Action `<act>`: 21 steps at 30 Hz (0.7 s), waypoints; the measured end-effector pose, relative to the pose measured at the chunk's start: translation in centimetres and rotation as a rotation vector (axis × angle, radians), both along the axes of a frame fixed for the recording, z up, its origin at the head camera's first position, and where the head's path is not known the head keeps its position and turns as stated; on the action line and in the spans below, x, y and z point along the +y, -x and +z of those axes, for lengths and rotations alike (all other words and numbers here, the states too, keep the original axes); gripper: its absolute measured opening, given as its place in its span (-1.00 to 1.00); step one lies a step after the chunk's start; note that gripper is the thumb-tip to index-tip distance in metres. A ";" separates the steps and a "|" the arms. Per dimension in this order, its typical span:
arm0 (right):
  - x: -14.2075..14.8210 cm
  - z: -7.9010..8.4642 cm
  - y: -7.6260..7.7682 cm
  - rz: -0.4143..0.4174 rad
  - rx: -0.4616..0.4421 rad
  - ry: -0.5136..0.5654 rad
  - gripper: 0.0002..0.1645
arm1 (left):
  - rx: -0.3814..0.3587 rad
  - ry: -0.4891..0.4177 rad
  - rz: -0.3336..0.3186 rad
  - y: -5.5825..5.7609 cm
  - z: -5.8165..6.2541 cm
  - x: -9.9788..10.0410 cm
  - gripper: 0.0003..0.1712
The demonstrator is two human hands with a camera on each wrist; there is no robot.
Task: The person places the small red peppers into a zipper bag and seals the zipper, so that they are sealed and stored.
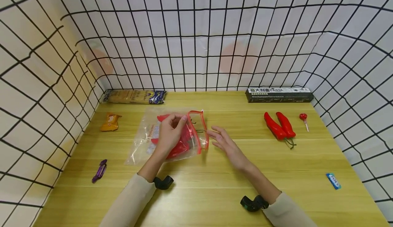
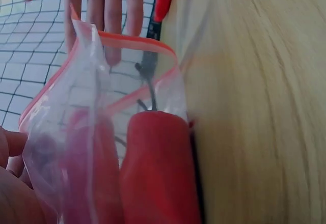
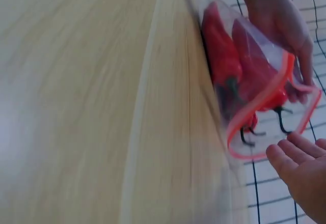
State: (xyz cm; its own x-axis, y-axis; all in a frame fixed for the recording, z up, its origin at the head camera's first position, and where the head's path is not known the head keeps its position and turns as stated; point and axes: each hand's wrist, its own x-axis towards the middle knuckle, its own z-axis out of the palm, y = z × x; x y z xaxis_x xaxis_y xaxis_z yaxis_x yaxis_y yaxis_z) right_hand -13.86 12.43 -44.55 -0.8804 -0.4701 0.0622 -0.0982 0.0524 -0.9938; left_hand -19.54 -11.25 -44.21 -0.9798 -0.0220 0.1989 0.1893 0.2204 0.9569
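Note:
A clear zip bag (image 1: pixel 138 152) with a red-orange zip edge lies on the table, its mouth gaping to the right. Several red chili peppers (image 1: pixel 179 149) are inside, their dark stems toward the opening; in the left wrist view one pepper (image 2: pixel 160 168) shows close up. My left hand (image 1: pixel 169 133) pinches the bag's upper layer between thumb and fingers, holding it raised near the mouth. Just right of the opening is my right hand (image 1: pixel 228 148), fingers extended and fingertips right at the zip edge. Nothing is in its palm (image 3: pixel 308 180) in the right wrist view.
Two more red chili peppers (image 1: pixel 274 127) and a red lollipop (image 1: pixel 303 117) lie to the right, a blue packet (image 1: pixel 333 181) nearer. At the back are a noodle pack (image 1: pixel 132 97) and a pasta box (image 1: pixel 279 95). Orange (image 1: pixel 111 122) and purple wrapped sweets (image 1: pixel 99 171) lie left. Black wire grid surrounds the table.

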 end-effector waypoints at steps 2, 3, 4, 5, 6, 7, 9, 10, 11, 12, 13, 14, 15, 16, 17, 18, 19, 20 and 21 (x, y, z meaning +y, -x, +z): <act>-0.8 0.0 0.0 0.017 0.012 -0.005 -0.38 | 0.003 -0.007 -0.009 -0.1 0.2 0.1 -0.66; -1.2 0.0 0.1 0.024 0.013 -0.008 -0.38 | 0.002 -0.010 -0.013 -0.1 0.3 0.1 -0.66; -1.5 0.1 0.1 0.030 0.011 -0.012 -0.38 | 0.002 -0.014 -0.016 -0.1 0.4 0.2 -0.66; -1.9 0.1 0.2 0.032 0.006 -0.013 -0.38 | 0.000 -0.022 -0.018 -0.1 0.4 0.2 -0.65; -2.2 0.1 0.2 0.034 0.001 -0.011 -0.39 | -0.001 -0.027 -0.019 -0.1 0.5 0.3 -0.66; -2.4 0.1 0.3 0.037 0.001 -0.009 -0.40 | -0.002 -0.034 -0.020 -0.1 0.5 0.3 -0.66; -2.6 0.1 0.5 0.034 -0.009 -0.003 -0.42 | -0.005 -0.050 -0.021 -0.1 0.5 0.3 -0.67; -2.7 0.1 0.5 0.032 -0.013 0.004 -0.42 | -0.004 -0.058 -0.021 0.0 0.5 0.3 -0.68; -2.6 0.1 0.6 0.029 -0.017 0.012 -0.43 | -0.007 -0.066 -0.022 0.0 0.5 0.3 -0.68; -2.4 0.0 0.7 0.028 -0.015 0.021 -0.42 | -0.011 -0.069 -0.024 0.0 0.5 0.3 -0.69; -2.2 0.0 0.8 0.024 -0.011 0.028 -0.41 | -0.015 -0.072 -0.022 0.0 0.5 0.2 -0.70; -1.9 0.0 0.9 0.018 -0.004 0.035 -0.41 | -0.019 -0.077 -0.023 0.0 0.5 0.2 -0.70; -1.5 0.0 0.9 0.006 0.004 0.040 -0.41 | -0.023 -0.082 -0.025 0.1 0.5 0.1 -0.70; -1.0 0.1 1.0 -0.009 0.017 0.041 -0.42 | -0.026 -0.086 -0.027 0.1 0.5 0.1 -0.70; -0.4 0.1 1.0 -0.027 0.043 0.031 -0.43 | -0.026 -0.088 -0.029 0.1 0.5 0.0 -0.70; 0.3 0.2 1.0 -0.049 0.067 0.018 -0.45 | -0.023 -0.087 -0.031 0.1 0.5 0.0 -0.69; 1.1 0.3 1.0 -0.075 0.090 0.000 -0.46 | -0.017 -0.090 -0.033 0.1 0.5 -0.1 -0.68; 2.0 0.4 1.1 -0.104 0.111 -0.021 -0.48 | -0.010 -0.090 -0.037 0.1 0.4 -0.1 -0.67; 2.9 0.5 1.1 -0.136 0.131 -0.054 -0.49 | -0.003 -0.090 -0.040 0.1 0.4 -0.1 -0.66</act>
